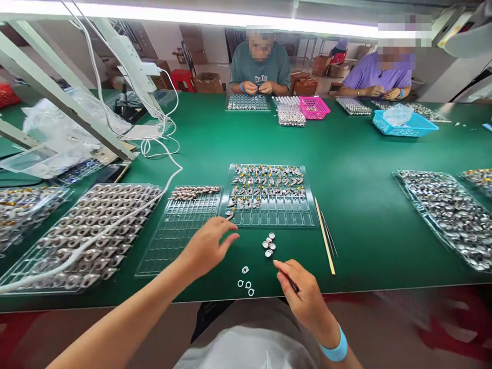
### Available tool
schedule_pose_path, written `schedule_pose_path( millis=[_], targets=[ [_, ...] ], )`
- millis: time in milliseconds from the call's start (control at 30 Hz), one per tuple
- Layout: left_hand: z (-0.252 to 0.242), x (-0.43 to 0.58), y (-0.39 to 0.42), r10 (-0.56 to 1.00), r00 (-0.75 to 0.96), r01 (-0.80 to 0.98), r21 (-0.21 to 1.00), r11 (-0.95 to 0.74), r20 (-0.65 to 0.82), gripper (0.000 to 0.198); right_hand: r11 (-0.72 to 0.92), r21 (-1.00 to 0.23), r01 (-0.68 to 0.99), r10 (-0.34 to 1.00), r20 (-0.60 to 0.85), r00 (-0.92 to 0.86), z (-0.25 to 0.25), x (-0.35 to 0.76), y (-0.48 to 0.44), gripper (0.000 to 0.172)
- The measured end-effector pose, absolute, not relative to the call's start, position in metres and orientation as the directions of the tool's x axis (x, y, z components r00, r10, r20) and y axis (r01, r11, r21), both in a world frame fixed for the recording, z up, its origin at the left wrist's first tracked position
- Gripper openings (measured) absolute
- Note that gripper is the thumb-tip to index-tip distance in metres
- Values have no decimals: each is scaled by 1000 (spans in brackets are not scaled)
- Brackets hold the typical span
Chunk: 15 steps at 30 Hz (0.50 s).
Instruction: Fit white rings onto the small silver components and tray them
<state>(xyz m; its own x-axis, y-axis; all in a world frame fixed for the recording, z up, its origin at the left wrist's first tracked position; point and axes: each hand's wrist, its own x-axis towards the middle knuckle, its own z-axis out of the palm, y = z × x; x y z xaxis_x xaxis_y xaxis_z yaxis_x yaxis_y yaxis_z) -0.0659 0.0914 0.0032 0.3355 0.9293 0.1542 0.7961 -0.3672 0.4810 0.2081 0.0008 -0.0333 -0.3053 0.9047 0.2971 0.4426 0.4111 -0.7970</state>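
Observation:
My left hand (209, 246) hovers over the green table just in front of a clear tray (269, 218) partly filled with small metal parts; its fingers are spread and its fingertips reach the tray's near-left corner, where one small part lies. My right hand (302, 289) rests near the table's front edge, fingers curled around a thin dark tool. Between my hands lie several small silver caps (269, 245) and several white rings (246, 282).
A mostly empty clear tray (172, 241) sits left of centre, with a full tray (84, 236) and a white cable (115, 220) further left. Two thin sticks (326, 238) lie right of the middle tray. Another heaped tray (449, 215) is at right. Two people work across the table.

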Motion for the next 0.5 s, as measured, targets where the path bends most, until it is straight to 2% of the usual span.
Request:
schedule_pose_path(
  millis=[67, 167, 367, 500],
  targets=[
    [3, -55, 94, 907, 378, 783, 457, -421, 187, 23, 407, -784, 469, 904, 272, -330, -24, 211, 1, 30],
    [-1, -49, 121, 926, 333, 837, 398, -377, 177, 25, 418, -762, 495, 905, 299, -303, -19, 211, 3, 30],
    [-10, -29, 171, 929, 343, 849, 377, -369, 138, 22, 385, -786, 483, 920, 284, -271, -32, 197, 5, 30],
    [-13, -6, 186, 949, 304, 879, 360, -313, 84, 29, 370, -792, 486, 925, 270, -265, -36, 190, 3, 28]
  ],
)
